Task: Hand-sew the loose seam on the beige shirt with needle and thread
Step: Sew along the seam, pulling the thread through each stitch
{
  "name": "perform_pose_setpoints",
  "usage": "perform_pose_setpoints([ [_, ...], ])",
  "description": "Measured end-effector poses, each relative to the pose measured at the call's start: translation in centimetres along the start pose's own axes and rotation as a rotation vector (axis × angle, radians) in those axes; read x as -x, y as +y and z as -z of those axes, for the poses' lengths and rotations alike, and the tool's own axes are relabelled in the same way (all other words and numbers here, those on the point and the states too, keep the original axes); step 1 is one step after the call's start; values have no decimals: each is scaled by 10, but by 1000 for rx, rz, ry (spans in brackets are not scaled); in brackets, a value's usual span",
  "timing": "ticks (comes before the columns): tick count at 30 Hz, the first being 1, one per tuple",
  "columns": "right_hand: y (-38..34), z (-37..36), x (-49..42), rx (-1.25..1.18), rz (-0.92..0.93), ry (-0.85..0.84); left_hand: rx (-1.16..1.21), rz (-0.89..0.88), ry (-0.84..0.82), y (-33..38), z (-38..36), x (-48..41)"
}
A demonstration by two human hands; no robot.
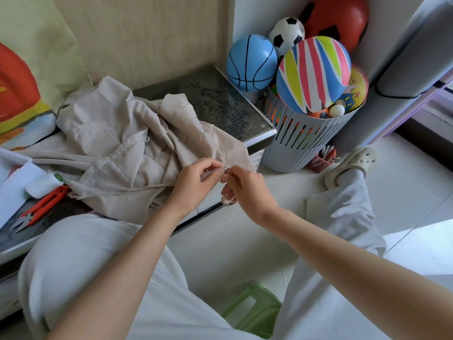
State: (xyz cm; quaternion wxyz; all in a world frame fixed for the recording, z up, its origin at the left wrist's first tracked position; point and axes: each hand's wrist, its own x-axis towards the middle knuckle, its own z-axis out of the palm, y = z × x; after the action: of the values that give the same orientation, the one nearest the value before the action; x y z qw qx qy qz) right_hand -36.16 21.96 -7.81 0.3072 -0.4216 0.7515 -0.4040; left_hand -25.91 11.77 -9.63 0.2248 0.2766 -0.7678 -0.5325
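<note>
**Mid-stitch on the seam, end not yet in sight**

Sewing under way, not finished. Pinches a fold of the beige shirt [110, 148] with the left hand [196, 184], fingers curled onto the loose seam [210, 171] at the cloth's near right corner, just off the edge of the dark glass-topped table [220, 104]. Leaves the rest of the shirt crumpled across that table, inside out by the look of the overlocked edges. Grips the lower end of the needle [226, 153] with the right hand [246, 191], thumb and forefinger closed on it right beside the left fingertips, the remaining fingers loosely curled. Points the needle upward, its shaft standing clear above the fold, apparently passed through the cloth and ready for pulling. Trails a pale thread [226, 209] down below the right hand, faint against the floor.

Judged done: needle threaded, stitching begun. Cannot tell the number of stitches already in, with the seam hidden between the fingers. No knot or closed run of new stitches plainly visible anywhere on the cloth. Judged left: drawing this stitch tight, working along the remainder of the opening, knotting off, then cutting the thread, probably with the orange snips [36, 212] lying untouched at the table's left end, well apart from both hands
</note>
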Motion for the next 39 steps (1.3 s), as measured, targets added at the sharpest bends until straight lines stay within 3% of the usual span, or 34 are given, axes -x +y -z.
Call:
perform_pose_setpoints([
  [4, 7, 3, 0, 173, 41, -35, 12, 5, 5, 1, 0, 1],
  [7, 9, 6, 0, 210, 64, 81, -43, -17, 27, -1, 0, 0],
  [21, -10, 9, -12, -63, 52, 127, -110, -24, -32, -8, -2, 0],
  [27, -18, 14, -10, -245, 41, 115, -295, -20, -72, -18, 0, -1],
  [31, -4, 16, -11, 7, 1, 118, -316, -34, -43, -16, -1, 0],
  [39, 18, 18, -3, 344, -32, -66, -386, -54, -40, -20, -3, 1],
])
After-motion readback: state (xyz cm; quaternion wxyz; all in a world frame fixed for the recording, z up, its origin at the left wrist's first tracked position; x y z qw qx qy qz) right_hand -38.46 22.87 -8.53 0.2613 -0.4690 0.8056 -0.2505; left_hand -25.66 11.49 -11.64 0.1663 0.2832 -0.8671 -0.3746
